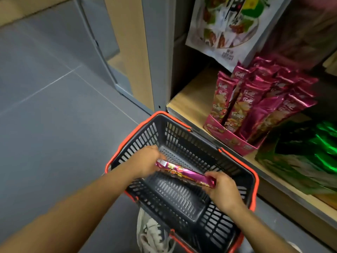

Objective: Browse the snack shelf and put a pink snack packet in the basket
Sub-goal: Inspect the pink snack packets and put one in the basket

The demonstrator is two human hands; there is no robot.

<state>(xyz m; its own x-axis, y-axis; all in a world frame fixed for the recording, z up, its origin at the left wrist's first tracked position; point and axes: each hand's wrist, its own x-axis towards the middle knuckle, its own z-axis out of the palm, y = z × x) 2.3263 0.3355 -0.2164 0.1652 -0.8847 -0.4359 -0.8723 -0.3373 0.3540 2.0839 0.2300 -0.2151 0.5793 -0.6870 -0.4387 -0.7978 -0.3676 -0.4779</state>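
Pink snack packet (pixel 184 173) hangs over the black basket (pixel 182 139), its ends gripped by the left hand (pixel 147 161) and right hand (pixel 223 189). Beside the basket, a wooden shelf (pixel 189 99) holds a pink display box (pixel 229 138) and green packets (pixel 313 152); a white shoe (pixel 151 234) shows below.

Basket (pixel 235 162) open on top; pink packet (pixel 184 173) spans its mouth.

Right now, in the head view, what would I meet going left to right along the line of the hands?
left hand → pink snack packet → right hand → green packets. The basket lies under the first three, so I leave it out.
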